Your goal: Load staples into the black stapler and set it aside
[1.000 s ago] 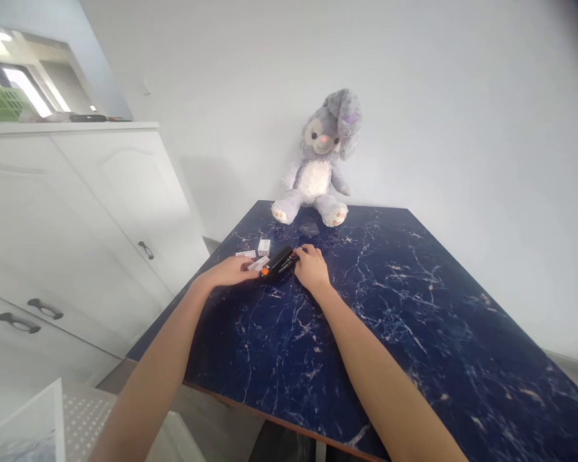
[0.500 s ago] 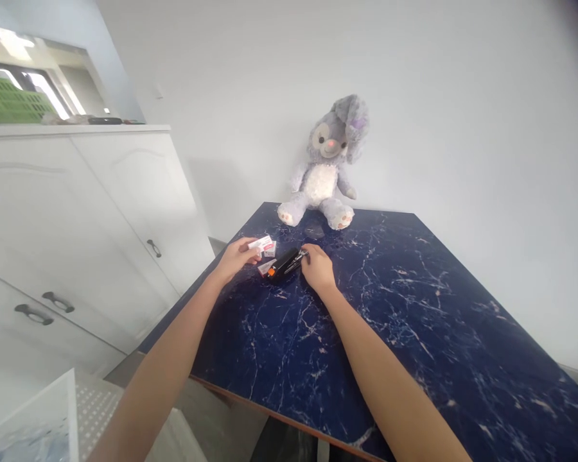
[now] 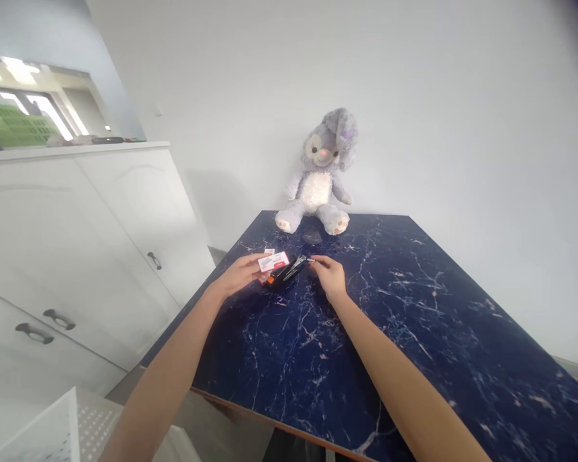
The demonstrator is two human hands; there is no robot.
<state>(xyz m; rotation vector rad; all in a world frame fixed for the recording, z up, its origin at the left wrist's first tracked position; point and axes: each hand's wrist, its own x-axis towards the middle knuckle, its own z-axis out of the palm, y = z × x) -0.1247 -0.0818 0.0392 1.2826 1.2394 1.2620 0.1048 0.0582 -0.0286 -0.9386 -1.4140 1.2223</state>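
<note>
My left hand (image 3: 241, 273) is closed on a small white and red box (image 3: 273, 262), held above the tabletop. Just beneath and to the right of it lies a black stapler (image 3: 284, 273) with an orange end and silvery metal parts showing at its far right end. My right hand (image 3: 330, 273) is beside that end, with thumb and finger pinched on a small silvery piece (image 3: 311, 260) too tiny to name. Behind the held box, part of another small white box (image 3: 269, 251) peeks out. Another red-edged box (image 3: 262, 280) is mostly covered by my left hand and the stapler.
A grey plush rabbit (image 3: 316, 186) sits at the back of the dark blue marbled table (image 3: 390, 333), against the wall. White cabinets (image 3: 125, 199) stand to the left, with a green basket (image 3: 19, 125) on top. A white perforated basket (image 3: 72, 427) is at lower left.
My left hand has brought the box rightward and nearer, over the stapler's side. My right hand has drawn back slightly to the right from the stapler's end. The view has tilted up a little.
</note>
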